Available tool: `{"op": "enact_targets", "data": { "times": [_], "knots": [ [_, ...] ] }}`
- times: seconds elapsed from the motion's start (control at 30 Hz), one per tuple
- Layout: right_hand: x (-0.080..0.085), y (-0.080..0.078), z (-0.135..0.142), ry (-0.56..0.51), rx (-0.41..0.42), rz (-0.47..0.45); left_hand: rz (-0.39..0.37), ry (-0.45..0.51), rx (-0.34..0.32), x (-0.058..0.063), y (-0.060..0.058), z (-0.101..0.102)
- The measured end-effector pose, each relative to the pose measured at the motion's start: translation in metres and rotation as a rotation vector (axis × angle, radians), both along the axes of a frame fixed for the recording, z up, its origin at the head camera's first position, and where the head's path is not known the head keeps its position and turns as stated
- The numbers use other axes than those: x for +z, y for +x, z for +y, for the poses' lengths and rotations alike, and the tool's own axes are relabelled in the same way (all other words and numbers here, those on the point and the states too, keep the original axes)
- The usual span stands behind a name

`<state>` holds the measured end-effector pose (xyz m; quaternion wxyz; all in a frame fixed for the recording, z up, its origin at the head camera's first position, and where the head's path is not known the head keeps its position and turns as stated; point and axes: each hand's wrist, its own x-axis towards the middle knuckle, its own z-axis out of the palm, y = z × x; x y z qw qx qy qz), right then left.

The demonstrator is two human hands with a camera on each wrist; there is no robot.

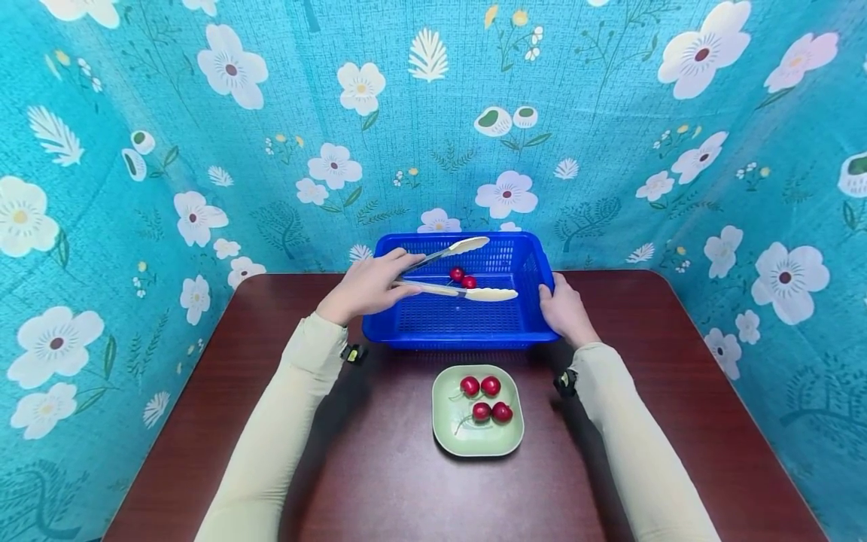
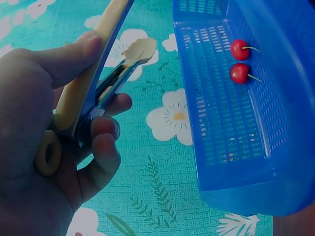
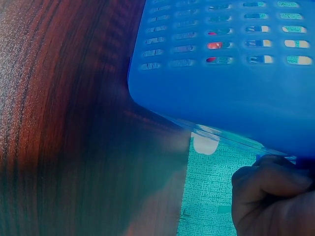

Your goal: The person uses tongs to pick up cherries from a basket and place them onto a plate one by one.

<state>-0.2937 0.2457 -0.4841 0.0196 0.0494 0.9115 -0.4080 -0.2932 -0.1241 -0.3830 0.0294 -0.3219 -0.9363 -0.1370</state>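
Note:
My left hand [image 1: 374, 286] grips a pair of tongs [image 2: 88, 73] with cream scalloped tips, spread apart over the left part of a blue plastic basket [image 1: 447, 342]. Nothing sits between the tips. Two red cherries [image 2: 239, 73] with stems lie inside the basket, toward its back. At the basket's right end, my right hand [image 1: 567, 310] holds the rim, thumb on the inner side and fingers outside. In the right wrist view, the curled fingers [image 3: 270, 182] show at the rim, and red shows through the slots in the basket wall [image 3: 197, 88].
Nearer the front on the dark wooden table [image 1: 379, 482] stands a light green square plate [image 1: 447, 433] bearing several cherries [image 1: 491, 385]. A turquoise flowered cloth [image 1: 433, 150] hangs behind the table and along both sides. The basket stands near the table's back edge.

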Motion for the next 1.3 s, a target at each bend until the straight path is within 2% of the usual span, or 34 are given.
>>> {"op": "enact_targets", "data": {
  "times": [0.23, 0.43, 0.63, 1.0, 1.3],
  "knots": [
    [0.002, 0.001, -0.001, -0.008, -0.001, -0.004, -0.014, -0.056, 0.023, -0.003, -0.018, 0.003],
    [0.002, 0.001, -0.001, -0.014, 0.01, -0.018, -0.014, -0.107, 0.062, -0.009, -0.029, 0.003],
    [0.003, 0.001, 0.0, -0.014, 0.01, -0.016, -0.033, -0.129, 0.072, -0.013, -0.035, 0.007],
    [0.003, 0.001, 0.001, -0.02, 0.008, -0.029, -0.063, -0.176, 0.043, -0.013, -0.046, 0.014],
    [0.003, 0.0, 0.0, -0.014, 0.003, -0.037, -0.098, -0.224, 0.058, -0.021, -0.052, 0.017]
  ]
}}
